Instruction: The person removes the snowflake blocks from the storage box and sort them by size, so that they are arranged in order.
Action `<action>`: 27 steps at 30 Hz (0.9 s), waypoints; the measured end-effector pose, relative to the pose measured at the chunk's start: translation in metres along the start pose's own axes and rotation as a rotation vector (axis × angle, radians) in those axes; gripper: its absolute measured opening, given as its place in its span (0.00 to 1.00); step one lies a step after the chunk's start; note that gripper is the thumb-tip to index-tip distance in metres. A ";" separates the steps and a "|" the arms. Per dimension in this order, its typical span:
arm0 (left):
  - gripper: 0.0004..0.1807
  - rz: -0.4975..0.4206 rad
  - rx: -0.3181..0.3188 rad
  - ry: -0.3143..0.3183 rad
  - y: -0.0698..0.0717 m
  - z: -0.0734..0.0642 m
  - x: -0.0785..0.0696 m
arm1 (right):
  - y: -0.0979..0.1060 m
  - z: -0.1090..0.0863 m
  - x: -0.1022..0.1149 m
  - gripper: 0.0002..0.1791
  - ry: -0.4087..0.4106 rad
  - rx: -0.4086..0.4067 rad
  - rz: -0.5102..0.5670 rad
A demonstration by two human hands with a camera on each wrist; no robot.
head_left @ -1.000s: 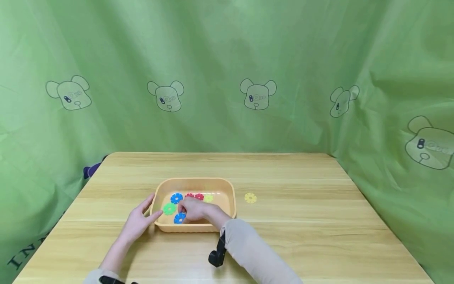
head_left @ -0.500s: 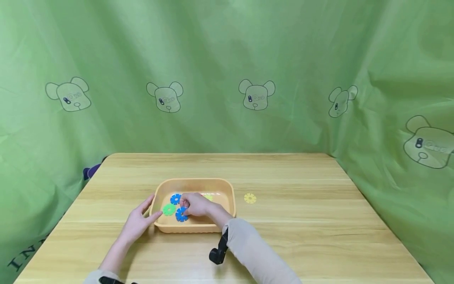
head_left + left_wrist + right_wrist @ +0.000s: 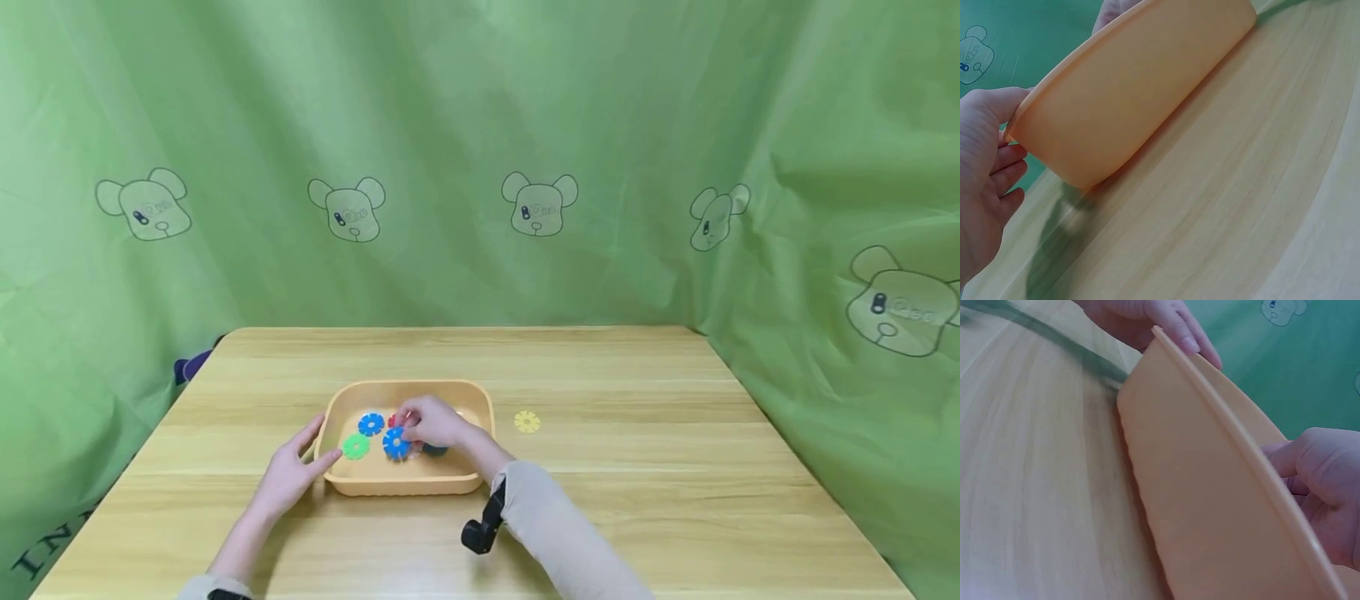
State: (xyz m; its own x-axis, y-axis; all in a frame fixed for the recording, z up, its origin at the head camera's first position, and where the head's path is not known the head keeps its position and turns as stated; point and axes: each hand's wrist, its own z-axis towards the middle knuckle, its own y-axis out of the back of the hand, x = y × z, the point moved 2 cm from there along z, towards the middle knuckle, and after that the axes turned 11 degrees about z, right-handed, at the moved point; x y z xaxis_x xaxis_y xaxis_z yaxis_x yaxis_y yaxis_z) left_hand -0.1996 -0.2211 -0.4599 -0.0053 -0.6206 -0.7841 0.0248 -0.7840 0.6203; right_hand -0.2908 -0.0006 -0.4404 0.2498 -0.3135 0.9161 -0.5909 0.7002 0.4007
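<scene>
In the head view my right hand pinches a blue notched plastic disc, a snowflake building piece, inside the peach tray. My left hand grips the tray's left rim, the thumb over the edge. A green disc lies beside that thumb, and another blue disc lies behind it. Part of a red disc and a dark disc show around my right hand. In the right wrist view the tray wall hides my right fingertips and the piece.
A yellow disc lies on the wooden table to the right of the tray. Green cloth with bear-head prints hangs behind and along the sides. A purple item sits beyond the table's left edge.
My right hand has picked up the front blue disc and moved it right and back, uncovering a dark disc. The left hand has stayed at the tray's rim.
</scene>
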 end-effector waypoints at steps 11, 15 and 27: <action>0.41 0.012 -0.021 -0.018 0.000 0.000 0.002 | 0.039 -0.019 0.005 0.08 -0.042 -0.083 0.175; 0.41 0.009 -0.026 -0.024 -0.001 -0.001 0.001 | 0.054 -0.029 0.010 0.09 -0.027 -0.125 0.197; 0.41 0.016 -0.023 -0.013 0.000 -0.002 0.000 | 0.104 -0.058 -0.005 0.13 -0.060 -0.286 0.244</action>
State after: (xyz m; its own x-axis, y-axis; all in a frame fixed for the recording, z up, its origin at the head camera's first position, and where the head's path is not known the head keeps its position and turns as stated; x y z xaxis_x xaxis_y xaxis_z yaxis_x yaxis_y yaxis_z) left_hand -0.1980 -0.2211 -0.4600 -0.0174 -0.6334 -0.7736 0.0485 -0.7734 0.6321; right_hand -0.3089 0.1108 -0.4030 0.0778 -0.1468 0.9861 -0.3869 0.9071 0.1656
